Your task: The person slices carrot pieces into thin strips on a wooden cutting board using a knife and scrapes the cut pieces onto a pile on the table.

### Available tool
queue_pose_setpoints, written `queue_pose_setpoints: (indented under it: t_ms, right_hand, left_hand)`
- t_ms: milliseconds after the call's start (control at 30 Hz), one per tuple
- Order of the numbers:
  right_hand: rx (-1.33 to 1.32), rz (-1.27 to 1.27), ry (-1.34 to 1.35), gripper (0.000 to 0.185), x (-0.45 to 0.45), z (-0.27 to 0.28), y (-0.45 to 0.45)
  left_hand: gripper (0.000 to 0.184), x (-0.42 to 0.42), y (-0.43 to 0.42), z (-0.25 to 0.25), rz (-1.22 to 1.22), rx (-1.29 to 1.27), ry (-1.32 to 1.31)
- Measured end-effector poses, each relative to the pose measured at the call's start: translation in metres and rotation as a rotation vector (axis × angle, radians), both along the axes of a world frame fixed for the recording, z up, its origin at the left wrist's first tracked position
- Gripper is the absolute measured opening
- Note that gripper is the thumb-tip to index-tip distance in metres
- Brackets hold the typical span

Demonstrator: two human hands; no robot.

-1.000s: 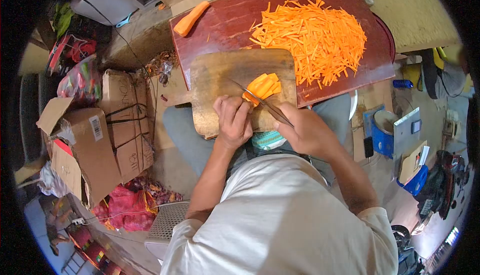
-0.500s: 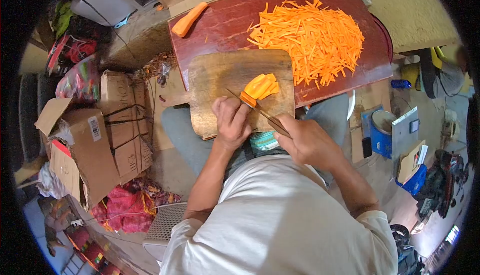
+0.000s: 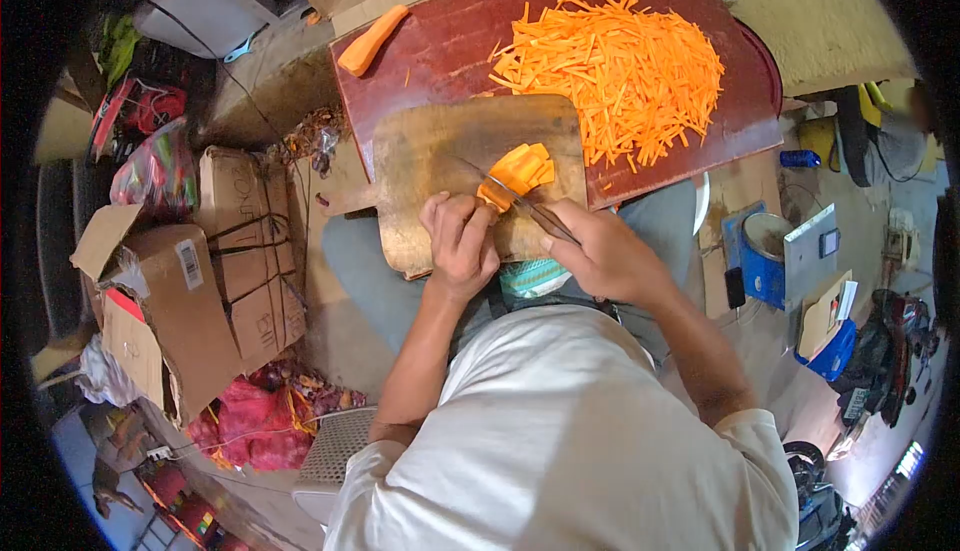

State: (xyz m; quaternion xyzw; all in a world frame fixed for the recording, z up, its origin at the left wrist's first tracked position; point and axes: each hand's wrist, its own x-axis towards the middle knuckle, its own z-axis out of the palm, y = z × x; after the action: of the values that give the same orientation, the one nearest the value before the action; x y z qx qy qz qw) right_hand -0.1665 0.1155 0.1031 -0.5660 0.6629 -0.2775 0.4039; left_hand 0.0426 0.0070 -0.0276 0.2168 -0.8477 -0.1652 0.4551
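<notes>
My right hand (image 3: 610, 251) is wrapped round the handle of a knife (image 3: 540, 216), whose blade crosses the carrot slices (image 3: 522, 169) on a wooden cutting board (image 3: 420, 156). With bent fingers, my left hand (image 3: 462, 243) presses on the near end of those slices, left of the blade. The board rests on the near edge of a red table (image 3: 450, 26) and over the lap. Behind it to the right lies a large heap of carrot strips (image 3: 620, 76). One whole peeled carrot (image 3: 372, 41) lies at the table's far left corner.
Cardboard boxes (image 3: 180, 301) stand on the left, above red mesh sacks (image 3: 265, 421). A plastic bag (image 3: 155, 171) of colourful items is behind them. At the right are a blue bucket (image 3: 762, 276) and a blue tray (image 3: 832, 353) with papers.
The knife blade has shifted slightly against the slices, tipping up and down with my right hand. My left hand stays at their near end. The whole view has drifted a little.
</notes>
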Motion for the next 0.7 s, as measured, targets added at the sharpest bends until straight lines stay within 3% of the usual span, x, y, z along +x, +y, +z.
queue_pose_setpoints:
  t_ms: [133,500,700]
  right_hand:
    - [0.123,0.059,0.025,0.034,0.005,0.027,0.012]
    - [0.140,0.122,0.103,0.034,0.013,0.033,0.006]
    - [0.041,0.127,0.234,0.035,0.021,-0.028,-0.015]
  left_hand:
    - [0.048,-0.004,0.001,0.007,0.000,0.009,0.023]
    - [0.051,0.001,0.001,0.003,-0.024,0.011,0.017]
    - [0.047,-0.001,0.000,0.003,-0.014,-0.010,0.047]
